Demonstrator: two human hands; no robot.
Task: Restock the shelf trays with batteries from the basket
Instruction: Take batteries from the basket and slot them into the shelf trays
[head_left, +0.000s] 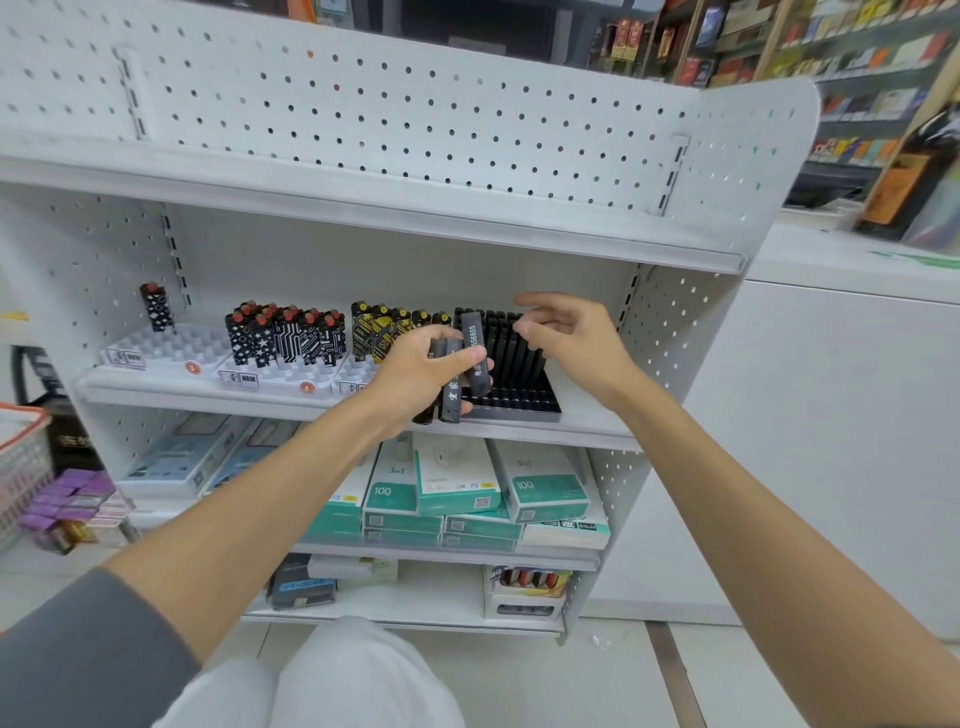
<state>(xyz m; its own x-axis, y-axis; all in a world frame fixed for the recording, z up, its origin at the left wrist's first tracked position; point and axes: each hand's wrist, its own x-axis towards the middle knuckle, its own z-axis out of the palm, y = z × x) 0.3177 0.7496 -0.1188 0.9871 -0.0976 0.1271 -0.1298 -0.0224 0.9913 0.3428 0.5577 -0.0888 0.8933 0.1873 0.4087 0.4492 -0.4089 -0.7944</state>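
Observation:
My left hand (423, 366) grips a small bunch of slim dark sticks (475, 358) with white print, held in front of the black tray (524, 402) on the middle shelf. The rear rows of that tray hold several matching dark sticks (511, 343) standing upright; its front slots are bare. My right hand (574, 338) hovers just right of the bunch, over the tray, fingers spread and holding nothing. The basket (23, 462), white mesh with an orange rim, shows at the far left edge.
White trays (171, 351) left of the black one hold patterned lighters (288, 335) and black-yellow ones (382, 330). Teal boxes (454, 491) fill the shelf below. Purple packs (72, 499) lie on the floor by the basket. A white counter (841, 374) stands to the right.

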